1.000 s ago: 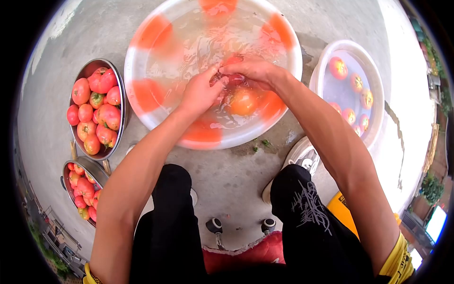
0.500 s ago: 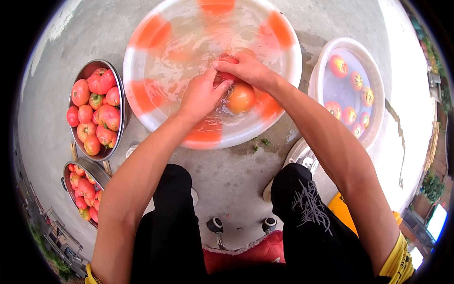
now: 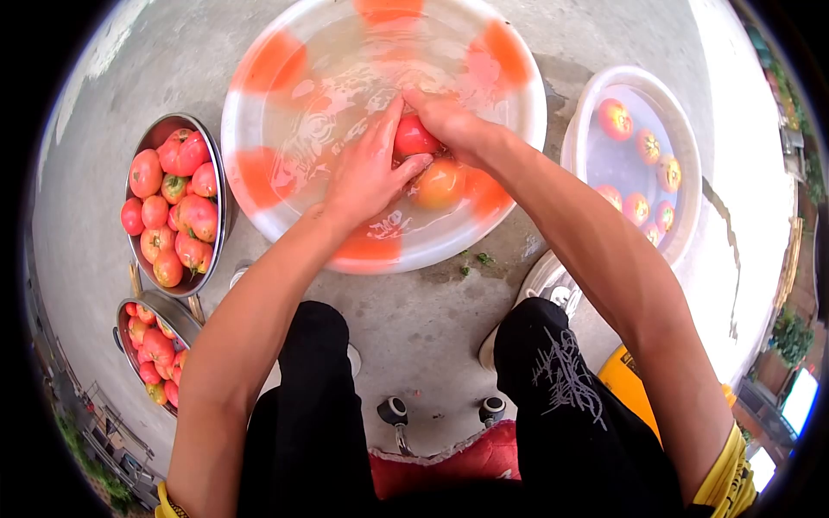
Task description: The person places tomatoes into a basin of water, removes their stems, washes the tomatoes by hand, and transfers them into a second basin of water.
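Both my hands cup one red tomato (image 3: 415,136) over a large white basin (image 3: 250,203) with orange patches, filled with water. My left hand (image 3: 370,168) lies along the tomato's left side, its thumb reaching right beneath it. From the right, my right hand (image 3: 449,123) wraps the tomato's other side, partly hiding its fingers. Just below them an orange-red tomato (image 3: 439,183) sits in the water, close to my left thumb.
At left stand a metal bowl of tomatoes (image 3: 223,220) and a smaller metal pot of tomatoes (image 3: 177,315). To the right, a white tub (image 3: 577,142) holds water and several floating tomatoes. A yellow object (image 3: 629,388) lies by my right leg.
My hands have shifted around the red tomato, left fingers now straighter and more of the tomato showing between them. Ripples in the water have changed. The orange-red tomato stays almost in place.
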### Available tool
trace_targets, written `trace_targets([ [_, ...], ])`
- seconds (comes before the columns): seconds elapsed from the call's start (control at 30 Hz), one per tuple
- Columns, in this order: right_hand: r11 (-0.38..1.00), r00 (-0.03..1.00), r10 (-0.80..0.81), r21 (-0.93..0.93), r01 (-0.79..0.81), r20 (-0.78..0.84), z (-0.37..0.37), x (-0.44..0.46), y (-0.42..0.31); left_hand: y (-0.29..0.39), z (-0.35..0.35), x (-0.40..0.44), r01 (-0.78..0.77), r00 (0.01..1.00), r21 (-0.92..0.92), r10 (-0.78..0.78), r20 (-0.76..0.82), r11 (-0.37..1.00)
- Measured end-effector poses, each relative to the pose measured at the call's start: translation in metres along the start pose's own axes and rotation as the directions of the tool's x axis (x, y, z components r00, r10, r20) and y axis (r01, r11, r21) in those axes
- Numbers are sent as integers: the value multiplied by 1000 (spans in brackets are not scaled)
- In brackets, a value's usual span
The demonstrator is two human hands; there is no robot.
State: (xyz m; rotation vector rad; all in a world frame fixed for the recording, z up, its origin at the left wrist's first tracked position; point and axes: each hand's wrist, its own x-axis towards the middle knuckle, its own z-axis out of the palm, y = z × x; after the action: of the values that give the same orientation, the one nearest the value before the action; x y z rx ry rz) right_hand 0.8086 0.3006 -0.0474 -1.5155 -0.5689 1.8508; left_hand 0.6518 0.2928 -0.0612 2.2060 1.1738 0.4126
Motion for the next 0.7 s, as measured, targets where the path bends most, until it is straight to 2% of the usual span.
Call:
trace_targets([
  [0.03,999,1000,27,-24,-27,5,0,-2,-3,2,-2,1,0,1000,1,0,0,1000],
  [0.07,997,998,54,-47,-53,10,-1,-3,-3,3,-5,2,15,999,-79,-12,42,997],
  [0.1,998,998,54,-44,-54,11,-3,-3,0,4,-8,2,33,996,-157,-20,85,987],
  [0.13,997,999,6,-78,-2,43,-6,-3,3,5,-10,4,34,996,-155,-20,88,987],
  [0.17,993,996,-41,-111,49,78,-9,-4,6,6,-13,7,234,962,-233,-191,194,944],
  [0.2,993,996,-38,-108,47,81,-14,-5,9,4,-14,9,430,887,-286,-343,308,856],
  [0.27,963,988,41,-269,1,151,-20,-20,8,-8,-6,9,433,894,-295,-364,263,852],
  [0.3,962,987,44,-273,0,152,-22,-26,6,-14,-1,9,432,900,-306,-381,213,849],
  [0.37,737,946,103,-663,136,308,-24,-37,2,-25,6,9,421,907,-345,-379,184,839],
  [0.4,698,909,57,-668,260,413,-31,-25,15,-30,10,8,406,914,-379,-375,156,832],
  [0.43,698,909,57,-668,260,413,-27,-30,12,-31,13,6,406,914,-378,-375,156,832],
  [0.5,406,900,-79,-811,422,429,-20,-42,7,-33,18,2,283,954,-610,-281,101,740],
  [0.53,408,901,-80,-810,421,427,-15,-45,1,-33,18,2,283,955,-609,-280,103,741],
  [0.6,417,989,78,-905,83,127,-6,-48,-6,-36,17,3,273,962,-390,-258,93,879],
  [0.63,418,989,79,-905,82,127,-7,-47,-4,-31,13,4,275,961,-390,-259,94,879],
  [0.7,518,998,-12,-853,63,66,-10,-39,6,-21,6,5,405,912,-371,-401,90,836],
])
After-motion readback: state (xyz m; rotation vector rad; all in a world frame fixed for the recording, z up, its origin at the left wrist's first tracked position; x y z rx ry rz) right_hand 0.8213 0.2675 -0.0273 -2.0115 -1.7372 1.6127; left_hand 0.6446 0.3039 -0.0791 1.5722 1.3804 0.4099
